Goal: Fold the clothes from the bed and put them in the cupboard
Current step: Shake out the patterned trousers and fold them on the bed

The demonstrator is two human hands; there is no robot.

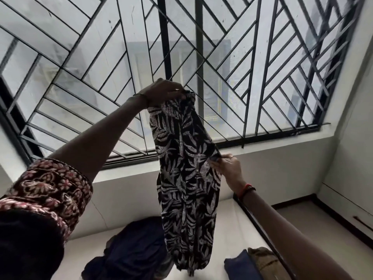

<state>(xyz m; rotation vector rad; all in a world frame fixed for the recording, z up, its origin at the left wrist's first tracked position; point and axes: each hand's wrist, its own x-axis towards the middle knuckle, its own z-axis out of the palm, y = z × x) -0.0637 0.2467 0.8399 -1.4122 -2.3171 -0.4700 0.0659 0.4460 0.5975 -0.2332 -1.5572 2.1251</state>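
A black garment with a white leaf print (185, 178) hangs lengthwise in the air above the bed (228, 225). My left hand (163, 91) is raised high and pinches its top edge. Lower and to the right, my right hand (228, 166) grips the garment's side edge. On the bed below lies a crumpled dark navy garment (131, 245). At the bed's right side rest a folded navy piece (240, 265) and an olive-brown piece (264, 259).
A large window with a black diagonal metal grille (181, 57) fills the wall ahead. A white ledge runs under it. The bed's dark edge (260, 229) runs along the right, with floor and a white wall (347, 178) beyond.
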